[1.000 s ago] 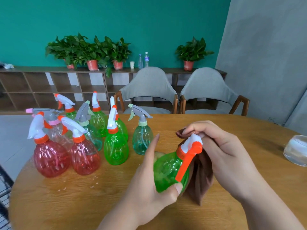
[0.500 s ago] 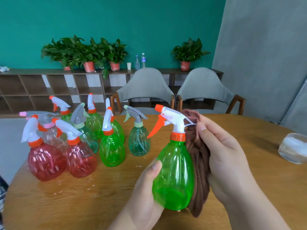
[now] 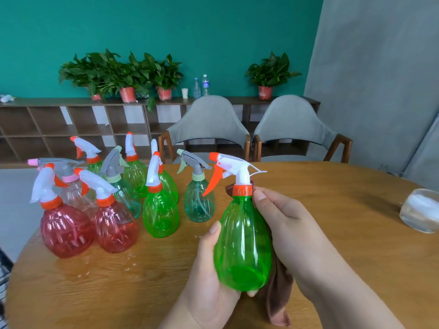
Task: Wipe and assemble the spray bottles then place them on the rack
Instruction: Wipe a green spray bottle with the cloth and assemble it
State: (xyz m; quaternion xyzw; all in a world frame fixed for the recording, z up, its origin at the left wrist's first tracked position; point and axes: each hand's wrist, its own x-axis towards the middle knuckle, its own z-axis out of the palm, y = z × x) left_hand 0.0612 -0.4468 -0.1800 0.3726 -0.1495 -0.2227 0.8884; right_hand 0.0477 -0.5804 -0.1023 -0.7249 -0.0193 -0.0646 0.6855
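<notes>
The green spray bottle [image 3: 242,245] is held upright over the worktop [image 3: 344,233], nozzle pointing left, nearer than and right of the teal bottle [image 3: 199,203], with the left hand [image 3: 209,269] gripping its base and the right hand [image 3: 285,229] cupping a brown cloth [image 3: 278,295] against its right flank.

L hand [image 3: 209,264] grips green bottle [image 3: 242,243], R hand [image 3: 285,224] cloth [image 3: 278,295]

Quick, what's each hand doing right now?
Left hand: grips the green spray bottle near its base.
Right hand: holds the brown cloth against the bottle's side.
</notes>
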